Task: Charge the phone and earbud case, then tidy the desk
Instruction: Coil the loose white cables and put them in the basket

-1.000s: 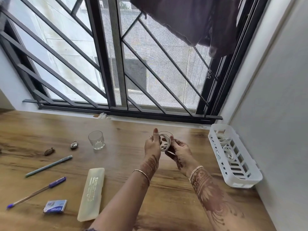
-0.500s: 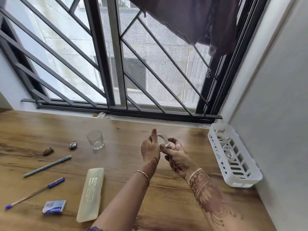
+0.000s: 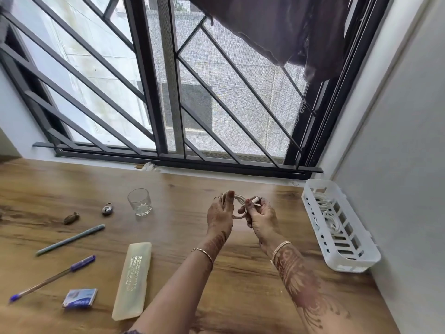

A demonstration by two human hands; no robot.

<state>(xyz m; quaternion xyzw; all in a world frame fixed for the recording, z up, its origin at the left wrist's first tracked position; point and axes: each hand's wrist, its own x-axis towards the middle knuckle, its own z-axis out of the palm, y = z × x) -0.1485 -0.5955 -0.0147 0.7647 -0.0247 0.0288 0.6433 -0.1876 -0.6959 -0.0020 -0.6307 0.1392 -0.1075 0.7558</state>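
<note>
Cable: white coil (image 3: 238, 206), centre frame, facing the camera.
Left hand (image 3: 220, 213): fingers pinch the coil.
Right hand (image 3: 261, 216): fingers grip the plug end.
Case (image 3: 132, 279): print unreadable.

Both hands (image 3: 220, 216) (image 3: 261, 216) hold coiled white cable (image 3: 237, 204) above desk (image 3: 183, 227).

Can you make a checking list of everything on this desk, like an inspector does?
Surface: wooden desk, brown grain.
Job's things: phone, earbud case: nothing seen.
Clutter: glass, grey-green pen, blue pen, long pale case, small blue box, small metal object, small brown object.
Hands: left hand and right hand both grip the coiled white cable above the desk.
Cables: that coil; more white cables lie in the white basket by the wall.
Surroundings: barred window, dark cloth hanging over it, grey wall on the right.
</note>
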